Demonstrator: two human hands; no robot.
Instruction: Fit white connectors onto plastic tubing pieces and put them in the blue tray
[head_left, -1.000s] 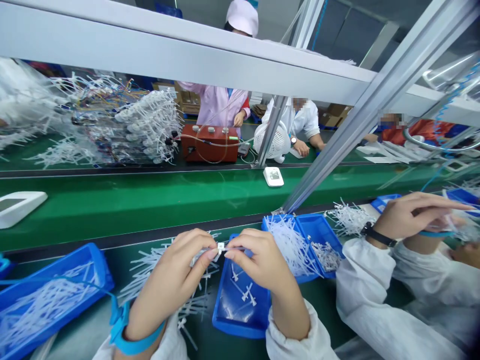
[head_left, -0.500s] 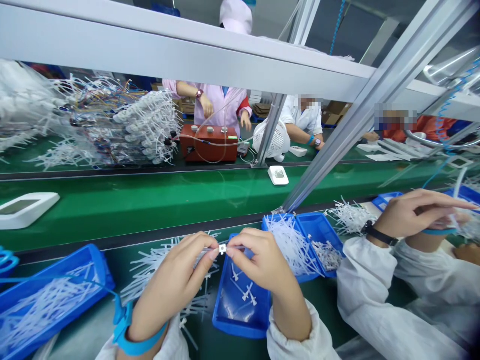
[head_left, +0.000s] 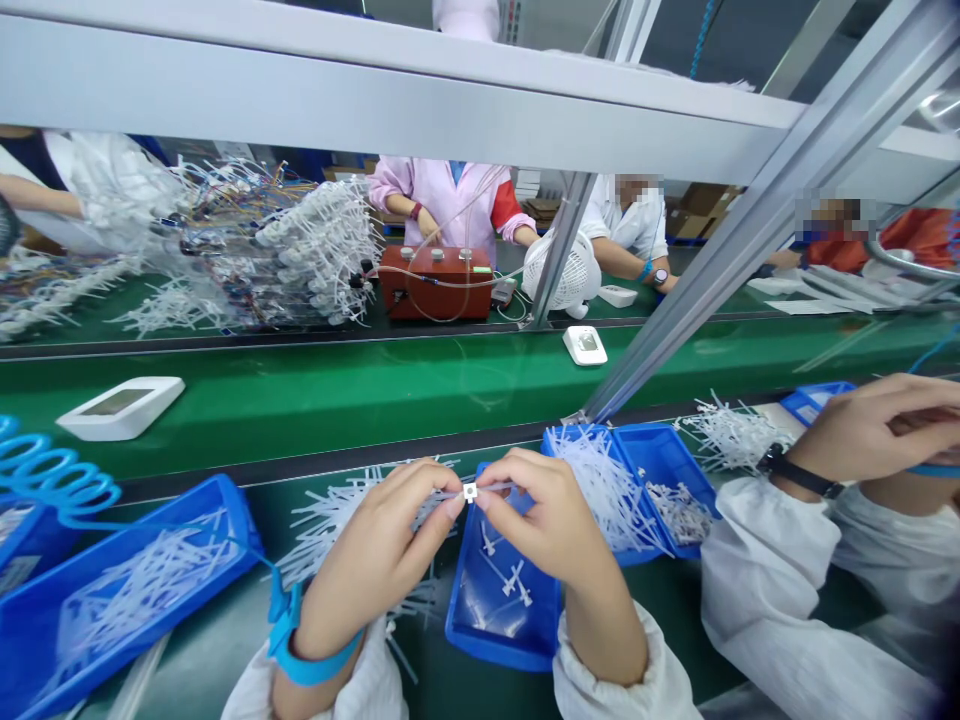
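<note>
Far left, a coiled blue cord (head_left: pixel 45 475) lies beside a long blue plastic tray of clear tube pieces (head_left: pixel 120 590). A flat white plastic device (head_left: pixel 120 407) rides the green conveyor belt (head_left: pixel 375 385) beyond. At centre, the left hand (head_left: pixel 375 555), banded by a blue wrist strap (head_left: pixel 296 650), and the right hand (head_left: pixel 551 525) meet fingertip to fingertip, both pinching a small white square connector (head_left: pixel 470 491) on a thin clear tube, held above the small blue tray of finished pieces (head_left: pixel 499 600). A loose pile of white tubes (head_left: pixel 337 520) lies under the left hand. Right, a two-compartment blue bin (head_left: pixel 637 480) holds more parts; a co-worker's hand (head_left: pixel 874 430) works just beyond.
</note>
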